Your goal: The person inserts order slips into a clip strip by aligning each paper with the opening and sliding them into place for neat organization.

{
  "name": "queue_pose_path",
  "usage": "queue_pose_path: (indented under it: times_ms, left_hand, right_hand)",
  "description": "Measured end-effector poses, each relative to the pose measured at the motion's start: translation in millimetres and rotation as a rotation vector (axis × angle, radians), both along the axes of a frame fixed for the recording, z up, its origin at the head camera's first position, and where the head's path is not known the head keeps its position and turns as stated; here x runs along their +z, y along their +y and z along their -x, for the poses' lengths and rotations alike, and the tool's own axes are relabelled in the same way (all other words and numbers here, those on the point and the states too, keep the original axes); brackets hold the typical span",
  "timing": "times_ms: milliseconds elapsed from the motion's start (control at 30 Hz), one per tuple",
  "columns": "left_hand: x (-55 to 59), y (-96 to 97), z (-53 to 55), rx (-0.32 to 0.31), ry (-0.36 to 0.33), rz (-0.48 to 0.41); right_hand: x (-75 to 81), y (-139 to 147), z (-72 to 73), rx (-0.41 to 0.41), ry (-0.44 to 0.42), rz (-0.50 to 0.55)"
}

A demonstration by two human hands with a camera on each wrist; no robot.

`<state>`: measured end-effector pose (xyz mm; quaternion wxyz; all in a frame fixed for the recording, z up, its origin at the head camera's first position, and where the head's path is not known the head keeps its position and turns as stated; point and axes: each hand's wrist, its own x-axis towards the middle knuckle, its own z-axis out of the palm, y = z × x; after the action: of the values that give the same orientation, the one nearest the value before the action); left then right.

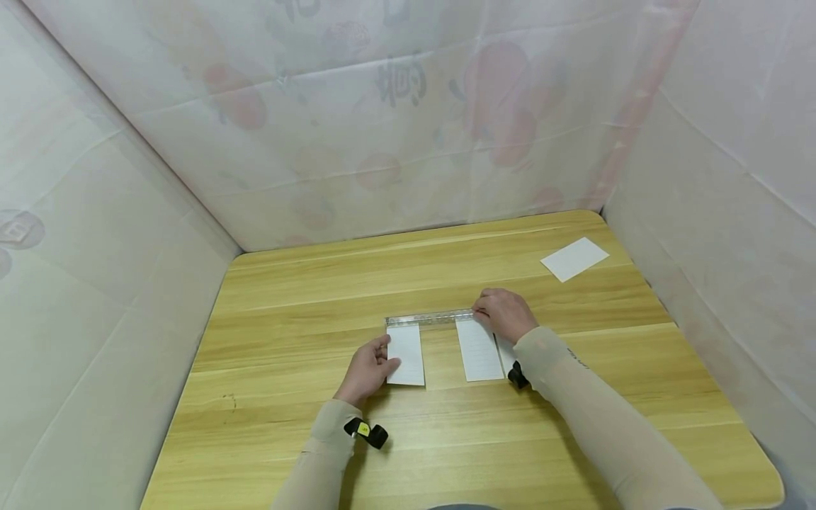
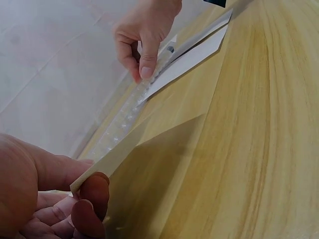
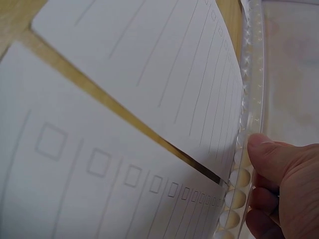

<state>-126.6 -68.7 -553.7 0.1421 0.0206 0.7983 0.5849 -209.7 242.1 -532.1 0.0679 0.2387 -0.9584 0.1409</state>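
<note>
My left hand (image 1: 368,368) pinches the left edge of a white paper card (image 1: 406,356) between thumb and fingers. In the left wrist view this card (image 2: 115,155) tilts up off the table and casts a shadow. A clear plastic strip (image 1: 433,317) with a row of round bumps runs along the cards' far edges. With thumb and fingers, my right hand (image 1: 506,312) pinches the strip near its right end. Below that hand lie a middle lined card (image 1: 479,352) and a right card (image 3: 99,194) with small printed squares, partly hidden by my wrist in the head view.
Another white card (image 1: 575,259) lies alone near the table's back right corner. The wooden table (image 1: 287,297) is bounded by pale cloth walls (image 1: 357,142) behind and at both sides. Each wrist wears a black camera band (image 1: 366,431).
</note>
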Motion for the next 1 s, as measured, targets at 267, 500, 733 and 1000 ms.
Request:
queue_pose_path:
  times_ms: [267,500,733,1000]
  left_hand:
    - [-7.9,5.4,0.4,0.032,-0.002,-0.010]
    - [-15.9,15.2,2.8,0.067,0.036,-0.034]
    - [-21.2,23.0,7.3,0.069,0.042,-0.004]
    - [-22.4,20.6,8.3,0.095,0.051,0.013]
  right_hand:
    - [0.7,4.0,-2.3,-0.005,-0.017,-0.014]
    - [3.0,13.0,-0.9,-0.015,-0.023,-0.022]
    - [0.7,20.2,4.3,-0.024,-0.036,-0.034]
    - [-5.2,17.6,9.2,-0.016,-0.034,-0.020]
